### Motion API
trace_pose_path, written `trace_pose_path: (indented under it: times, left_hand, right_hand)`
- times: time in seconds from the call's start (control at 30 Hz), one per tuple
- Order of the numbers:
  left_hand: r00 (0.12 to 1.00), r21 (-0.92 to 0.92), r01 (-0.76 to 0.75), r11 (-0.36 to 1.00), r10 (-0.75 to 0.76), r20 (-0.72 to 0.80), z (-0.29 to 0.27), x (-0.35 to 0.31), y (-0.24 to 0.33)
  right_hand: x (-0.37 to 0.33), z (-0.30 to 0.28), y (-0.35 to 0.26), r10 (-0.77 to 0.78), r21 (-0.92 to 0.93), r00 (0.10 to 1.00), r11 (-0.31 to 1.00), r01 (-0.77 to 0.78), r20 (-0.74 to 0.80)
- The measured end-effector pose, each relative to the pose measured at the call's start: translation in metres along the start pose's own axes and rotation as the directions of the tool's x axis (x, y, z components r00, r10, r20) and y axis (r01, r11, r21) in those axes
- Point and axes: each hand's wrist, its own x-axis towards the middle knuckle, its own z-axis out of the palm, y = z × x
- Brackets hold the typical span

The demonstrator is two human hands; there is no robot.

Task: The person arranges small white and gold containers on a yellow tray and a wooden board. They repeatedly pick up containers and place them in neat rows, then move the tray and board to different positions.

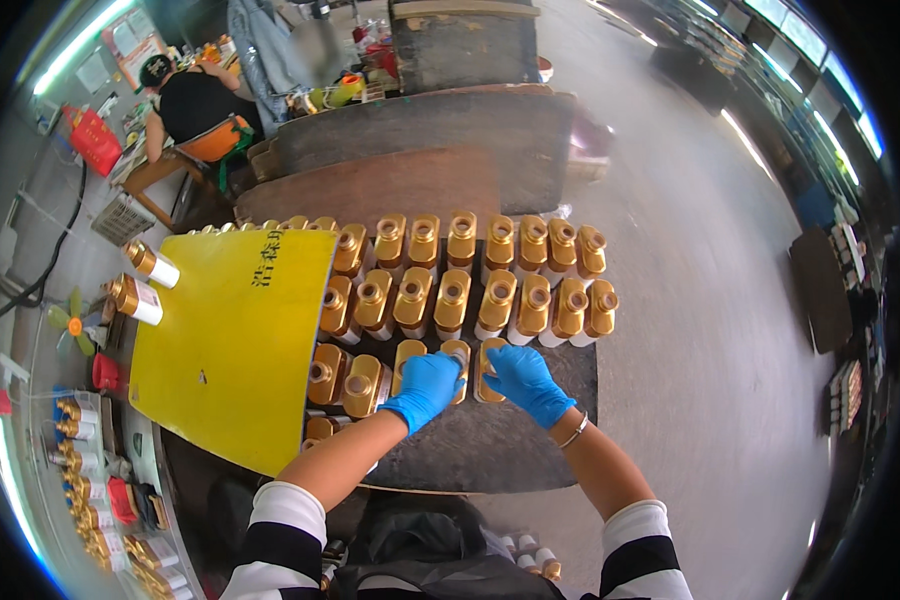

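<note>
My left hand [427,391], in a blue glove, has its fingers bent around the top of a gold-and-white bottle [457,352] in the nearest row. My gloved right hand [528,381] is closed on the bottle [489,386] just to the right, at the end of that row. Both bottles stand upright, their lower parts partly covered by my fingers. To the left of my left hand stands another gold bottle [366,380]. Two fuller rows of the same bottles, with round open necks, stand farther back, such as this bottle [452,300].
A yellow board [235,340] slopes beside the bottles on the left. The dark table [500,455] ends in a curved edge near me. More bottles [82,460] line a shelf at lower left. A person [195,105] sits at a bench behind wooden panels [430,140].
</note>
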Motion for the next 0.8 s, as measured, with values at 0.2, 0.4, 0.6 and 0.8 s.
trace_pose_path:
  times: [0.2, 0.4, 0.6, 0.8]
  left_hand:
    - [0.998, -0.25, -0.007, 0.968, -0.01, -0.066, -0.049, -0.033, -0.023]
    - [0.882, -0.303, 0.238, 0.923, -0.336, -0.33, -0.109, -0.102, -0.187]
    - [0.351, -0.199, 0.792, 0.578, -0.697, -0.626, -0.18, -0.224, -0.441]
    - [0.304, -0.152, 0.863, 0.483, -0.735, -0.606, -0.206, -0.281, -0.581]
  right_hand:
    - [0.001, 0.0, -0.002, 0.021, 0.172, 1.0, 0.985, -0.023, 0.011]
    - [-0.026, -0.018, -0.018, 0.214, 0.257, 0.948, 0.955, -0.152, -0.234]
    - [-0.087, -0.003, -0.061, 0.626, 0.469, 0.722, 0.753, -0.461, -0.296]
    - [0.013, -0.026, -0.162, 0.354, 0.373, 0.916, 0.889, -0.267, -0.188]
